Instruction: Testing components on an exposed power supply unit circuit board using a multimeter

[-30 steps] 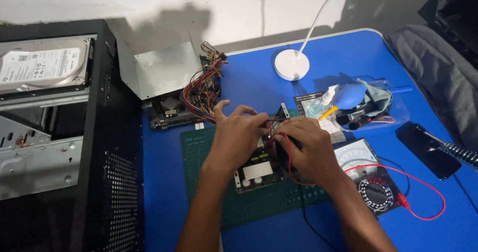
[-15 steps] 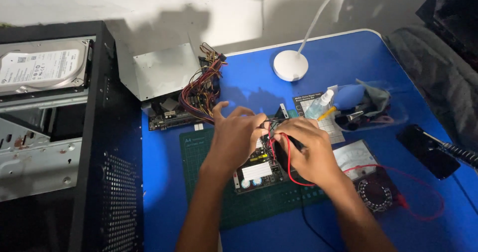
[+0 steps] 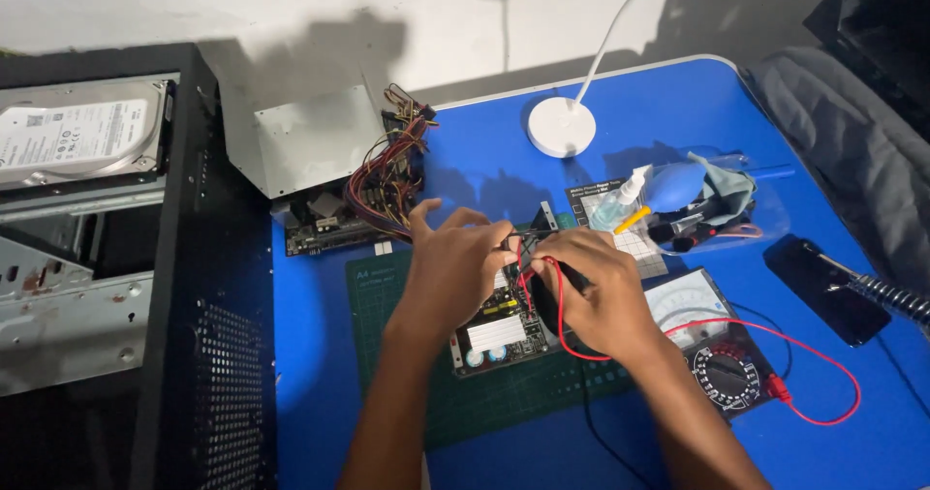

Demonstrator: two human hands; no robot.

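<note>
Now hands (image 3: 528,277) sit lower on circuit board (image 3: 496,333).

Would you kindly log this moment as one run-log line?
left hand: on circuit board | right hand: holding red probe lead | multimeter: beside board | surface: green mat

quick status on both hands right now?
Left hand: fingers curled, resting on the circuit board; what it grips cannot be told.
Right hand: closed on a black probe, with the red lead running beneath it.
</note>
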